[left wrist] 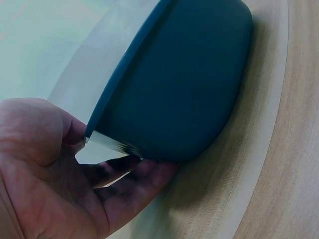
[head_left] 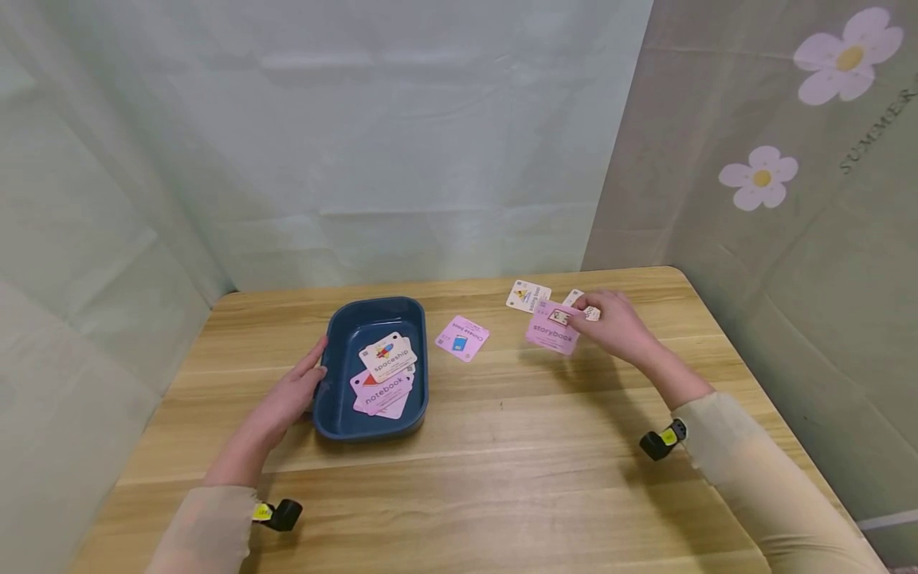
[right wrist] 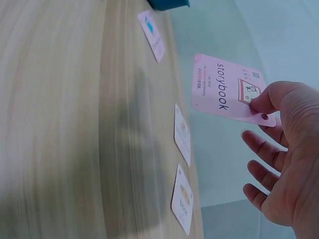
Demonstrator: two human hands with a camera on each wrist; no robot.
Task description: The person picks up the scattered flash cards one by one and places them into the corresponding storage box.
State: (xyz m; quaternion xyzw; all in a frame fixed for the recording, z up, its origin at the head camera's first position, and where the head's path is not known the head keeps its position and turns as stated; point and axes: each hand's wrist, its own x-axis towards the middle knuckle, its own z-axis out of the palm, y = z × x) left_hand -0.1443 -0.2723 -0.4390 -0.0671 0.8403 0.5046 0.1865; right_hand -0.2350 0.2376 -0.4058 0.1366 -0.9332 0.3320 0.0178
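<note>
A pink "storybook" flash card [head_left: 551, 328] is pinched by its corner between thumb and index finger of my right hand [head_left: 615, 325], raised above the table. In the right wrist view the card's [right wrist: 227, 89] printed face shows. My left hand [head_left: 290, 393] holds the blue tray [head_left: 321, 406] at its left side, thumb at the rim and fingers against the outer wall, as the left wrist view shows. Inside the tray lie several overlapping cards, a white "spaceship" card [head_left: 388, 358] on top of a pink "notebook" card [head_left: 383, 391].
On the wooden table [head_left: 495, 478], a pink "Chinese book" card [head_left: 462, 338] lies right of the tray. A white "sailing boat" card [head_left: 528, 295] lies at the back. Another white card, a "boot" or "boat" card [right wrist: 183, 199], is partly behind my right hand. Curtains hang behind.
</note>
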